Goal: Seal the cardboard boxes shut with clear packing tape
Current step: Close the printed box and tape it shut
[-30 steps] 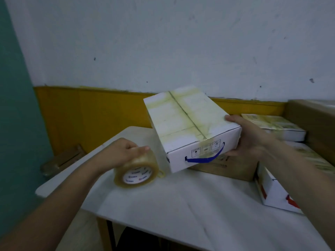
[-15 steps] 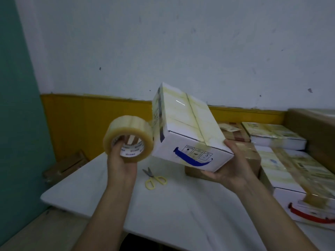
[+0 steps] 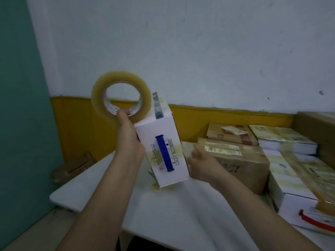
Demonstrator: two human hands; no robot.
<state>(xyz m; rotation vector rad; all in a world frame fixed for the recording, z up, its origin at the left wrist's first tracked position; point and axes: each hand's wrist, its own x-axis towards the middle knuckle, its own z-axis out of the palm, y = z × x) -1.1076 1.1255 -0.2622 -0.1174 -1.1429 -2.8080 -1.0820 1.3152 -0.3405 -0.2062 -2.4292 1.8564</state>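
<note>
A white cardboard box [image 3: 163, 153] with a blue handle strap stands on end above the white table [image 3: 163, 211], its handle face turned toward me. Yellowed tape crosses that face and the top. My left hand [image 3: 127, 140] pinches the lower rim of a roll of clear packing tape [image 3: 121, 96], held upright at the box's upper left corner. The side of that hand lies against the box's left edge. My right hand [image 3: 201, 164] supports the box's right side from behind; its fingers are mostly hidden.
Several taped boxes crowd the table's right side: a brown one [image 3: 241, 160], another brown one [image 3: 230, 134] behind it, white ones [image 3: 282, 142] and a white box with a red handle [image 3: 301, 194]. Part of yellow scissors [image 3: 155, 187] peeks out under the held box. A white wall with a yellow band rises behind.
The box has turned from tilted flat to standing on end, blue handle vertical. My left hand raised the tape roll from the table up to the box's top corner. The scissors became mostly covered.
</note>
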